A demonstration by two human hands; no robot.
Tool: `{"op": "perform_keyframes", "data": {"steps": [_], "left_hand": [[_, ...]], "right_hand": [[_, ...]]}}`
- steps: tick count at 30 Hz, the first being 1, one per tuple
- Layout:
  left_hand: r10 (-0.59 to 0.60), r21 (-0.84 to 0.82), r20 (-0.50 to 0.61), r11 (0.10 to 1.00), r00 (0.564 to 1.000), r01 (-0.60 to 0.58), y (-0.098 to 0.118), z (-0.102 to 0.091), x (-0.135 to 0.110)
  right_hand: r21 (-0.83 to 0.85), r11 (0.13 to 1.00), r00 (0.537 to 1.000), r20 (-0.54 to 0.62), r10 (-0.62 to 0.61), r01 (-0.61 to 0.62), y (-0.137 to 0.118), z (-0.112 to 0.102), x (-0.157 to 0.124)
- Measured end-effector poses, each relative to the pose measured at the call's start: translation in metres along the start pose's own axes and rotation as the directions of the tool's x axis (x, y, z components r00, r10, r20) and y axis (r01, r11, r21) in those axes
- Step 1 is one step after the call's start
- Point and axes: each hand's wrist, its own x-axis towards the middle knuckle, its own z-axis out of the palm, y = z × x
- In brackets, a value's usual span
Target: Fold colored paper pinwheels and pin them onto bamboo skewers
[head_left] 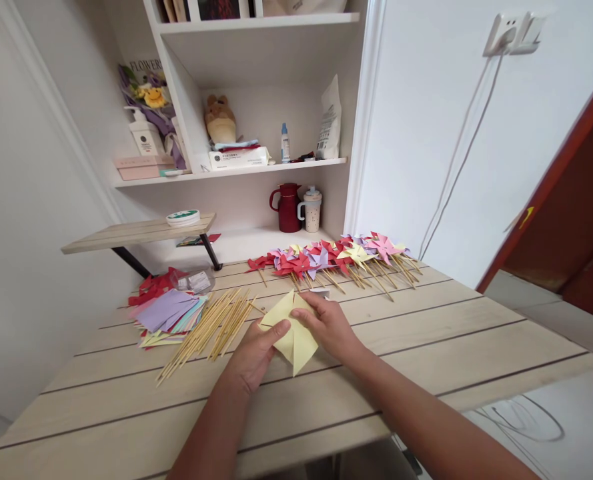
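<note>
A pale yellow square of paper [299, 343], with slits running in from its corners, is held between both hands just above the table. My left hand [259, 353] grips its left side, thumb lying on top. On the upper right edge, my right hand [329, 327] pinches the same sheet with thumb and fingers. Fingers under the paper are hidden. Left of my hands lie several thin wooden sticks [216, 323]. Beyond them is a stack of coloured paper sheets [169, 313], purple on top. Behind my right hand, a small whitish thing [321, 293] is partly covered.
Finished paper pinwheels [326, 257] on sticks lie along the table's back edge. A clear plastic box [196, 281] and red paper [153, 287] sit at the back left, beside a small raised shelf [141, 233]. A red jug [289, 208] and a cup [312, 210] stand behind.
</note>
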Motion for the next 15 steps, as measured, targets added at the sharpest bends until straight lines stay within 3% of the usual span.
{"op": "perform_keyframes", "data": {"steps": [3,5,10,12,15], "left_hand": [[-0.01,0.017,-0.047,1.0,0.999,0.01,0.0,0.002,0.002],[-0.009,-0.039,-0.152,0.999,0.988,0.003,0.001,0.002,0.004],[-0.008,-0.3,-0.442,0.944,0.897,-0.139,0.005,-0.003,0.013],[-0.041,-0.367,-0.478,0.917,0.877,-0.157,0.007,-0.004,0.013],[-0.063,-0.42,-0.467,0.893,0.882,-0.159,0.009,-0.003,0.012]], "right_hand": [[-0.021,0.999,0.999,0.011,-0.036,0.037,0.001,0.001,-0.001],[0.008,0.998,0.998,-0.012,-0.055,0.055,0.003,0.001,-0.002],[0.021,0.994,0.986,-0.134,-0.1,0.104,0.006,-0.001,-0.004],[-0.063,0.985,0.977,-0.13,-0.169,0.162,0.008,-0.001,-0.004],[-0.175,0.95,0.962,-0.047,-0.271,0.259,0.011,0.004,-0.004]]}}
